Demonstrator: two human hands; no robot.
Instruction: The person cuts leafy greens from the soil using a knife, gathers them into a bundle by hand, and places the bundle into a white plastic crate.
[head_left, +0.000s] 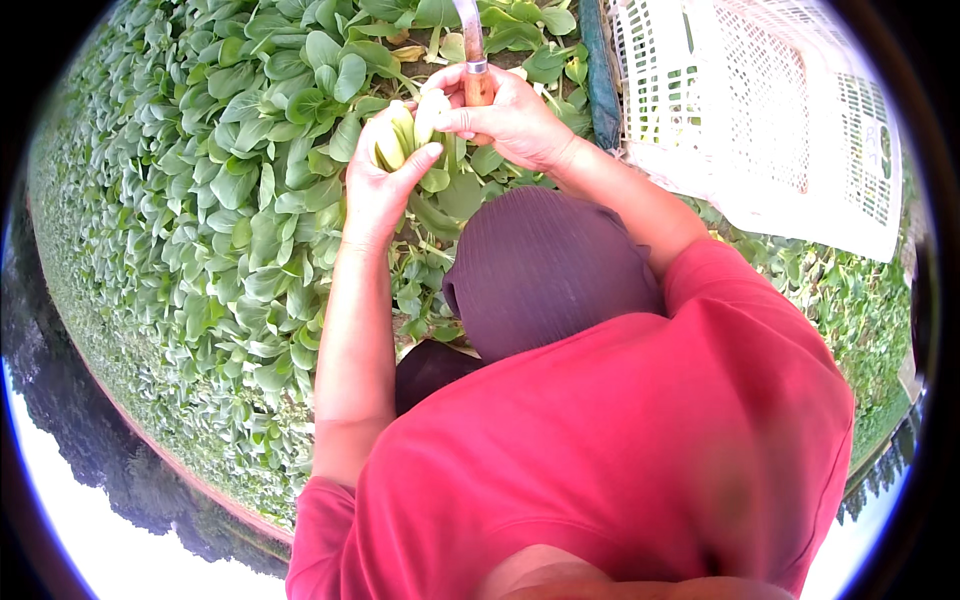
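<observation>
My left hand (386, 169) grips pale-stemmed bok choy (405, 131), its stem bases turned up toward me. Close against it, my right hand (517, 120) holds a curved harvesting knife (478, 84) by its wooden handle, the blade pointing away and leaving the top of the view. The thumb and a finger of that same hand pinch one pale stalk (429, 116) beside the bunch. Whether this stalk has come off the bunch cannot be told. A ring shows on one right finger. Most of the bunch's leaves are hidden below the hands.
Dense rows of growing bok choy (247, 172) spread to the left and ahead. At the right stands a white perforated plastic crate (765, 112), with a dark green edge strip (598, 75) beside it. My knee (555, 262) rises just below the hands. Loose yellowed leaves (409, 53) lie ahead.
</observation>
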